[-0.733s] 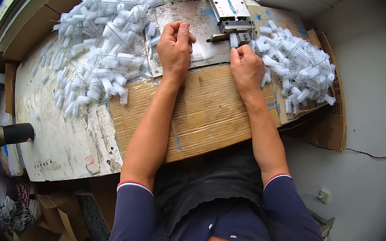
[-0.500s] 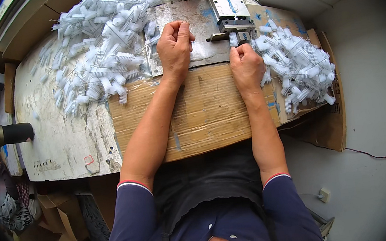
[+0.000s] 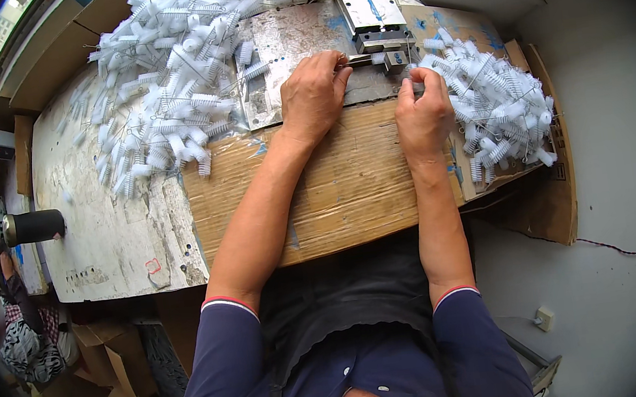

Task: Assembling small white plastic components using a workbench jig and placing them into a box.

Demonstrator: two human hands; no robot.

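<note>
My left hand (image 3: 313,94) is at the metal fixture (image 3: 372,9), its fingers closed around the end of a short dark lever (image 3: 359,60); the back of the hand hides part of the grip. A small white bristled piece (image 3: 378,58) shows at the fixture, beside a dark block (image 3: 395,60). Just below that block, my right hand (image 3: 425,115) has thumb and forefinger brought together in a pinch. What lies between those fingertips is too small to make out. Next to this hand lies a heap of white bristle brushes with wire stems (image 3: 493,105).
A larger heap of white brushes (image 3: 169,82) covers the back left. Under my forearms is a cardboard sheet (image 3: 348,183), with a metal plate (image 3: 286,32) beyond it. A black cylinder (image 3: 34,226) sticks out at the left edge; a person (image 3: 25,337) is behind it.
My left hand has moved right and slightly down, to the lever. My right hand has drawn back from the fixture, down and right, away from the brush it was at.
</note>
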